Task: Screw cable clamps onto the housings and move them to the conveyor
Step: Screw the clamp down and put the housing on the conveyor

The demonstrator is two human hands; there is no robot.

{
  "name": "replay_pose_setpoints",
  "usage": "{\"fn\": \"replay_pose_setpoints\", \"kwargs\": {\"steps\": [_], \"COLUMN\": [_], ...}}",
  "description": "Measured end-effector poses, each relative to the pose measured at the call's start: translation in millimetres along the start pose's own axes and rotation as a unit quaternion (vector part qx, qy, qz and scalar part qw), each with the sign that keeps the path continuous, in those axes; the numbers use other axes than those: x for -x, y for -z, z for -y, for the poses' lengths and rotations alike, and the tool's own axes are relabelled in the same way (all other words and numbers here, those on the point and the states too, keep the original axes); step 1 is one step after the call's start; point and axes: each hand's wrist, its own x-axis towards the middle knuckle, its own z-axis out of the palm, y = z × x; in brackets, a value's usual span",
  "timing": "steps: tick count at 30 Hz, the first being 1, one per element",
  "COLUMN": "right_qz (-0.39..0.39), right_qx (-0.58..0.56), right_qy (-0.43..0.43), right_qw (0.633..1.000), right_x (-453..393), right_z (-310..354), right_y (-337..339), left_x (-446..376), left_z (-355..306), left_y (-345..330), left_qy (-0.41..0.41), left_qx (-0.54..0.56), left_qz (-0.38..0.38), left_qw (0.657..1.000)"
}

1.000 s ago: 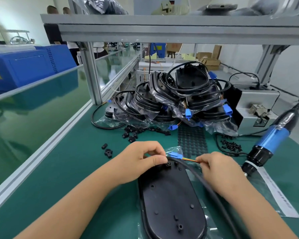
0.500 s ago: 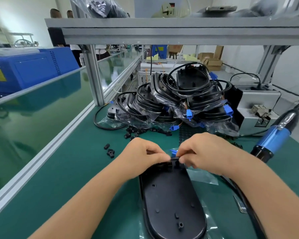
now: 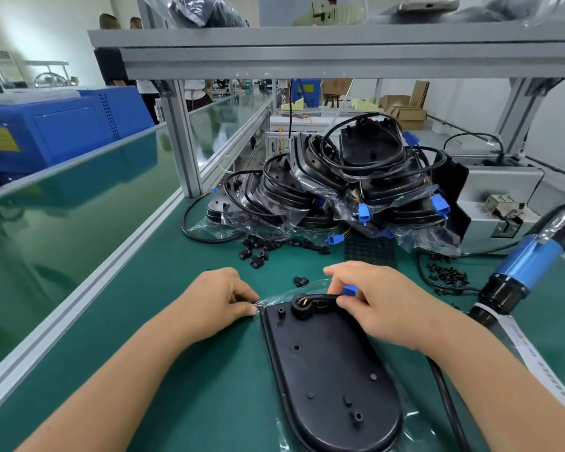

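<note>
Since a moment earlier, the left hand (image 3: 221, 296) had drawn away to the left of the right hand (image 3: 377, 300), uncovering the top end of the black oval housing (image 3: 328, 363), which lay flat on the green bench (image 3: 150, 321) between both forearms. The left hand pinched the edge of a clear plastic bag (image 3: 274, 296) beside the housing's upper left corner. The right hand pinched a black cable with a blue connector (image 3: 349, 291) at the housing's top edge. Behind lay loose cable clamps (image 3: 258, 252), a pile of bagged housings (image 3: 349, 187) and, at right, a blue electric screwdriver (image 3: 522, 262).
</note>
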Motion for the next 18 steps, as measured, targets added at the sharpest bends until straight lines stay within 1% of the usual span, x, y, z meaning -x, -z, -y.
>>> {"fn": "replay_pose_setpoints", "kwargs": {"steps": [3, 5, 7, 9, 11, 12, 13, 15, 18], "right_qz": [-0.011, -0.012, -0.006, 0.001, -0.007, -0.01, -0.011, -0.005, -0.004], "right_qx": [0.012, 0.019, 0.002, -0.014, -0.036, -0.046, -0.052, -0.051, -0.058], "right_qy": [-0.01, -0.009, -0.013, -0.016, -0.02, -0.023, -0.026, -0.03, -0.034], "right_qw": [1.0, 1.0, 1.0, 1.0, 0.999, 0.999, 0.998, 0.998, 0.998], "right_x": [7, 12, 18, 22, 22, 21, 19, 16, 13], "right_z": [-1, -1, 0, 1, 0, -1, -1, -2, -4], "right_y": [-4, -4, -3, -3, -3, -3, -2, -1, 0], "left_x": [-4, -6, -7, -8, -9, -8, -7, -3, -7], "left_z": [-4, -9, -12, -13, -17, -22, -30, -50, -74], "left_y": [1, 0, 1, 5, 12, 15, 16, 14, 15], "left_qy": [-0.028, -0.035, -0.034, -0.022, -0.015, -0.029, -0.057, -0.124, -0.196], "left_qx": [-0.071, -0.068, -0.049, -0.028, 0.014, 0.04, 0.059, 0.071, 0.038], "left_qz": [0.017, 0.017, 0.012, -0.019, -0.093, -0.121, -0.127, -0.101, -0.056], "left_qw": [0.997, 0.997, 0.998, 0.999, 0.995, 0.991, 0.989, 0.985, 0.978]}}
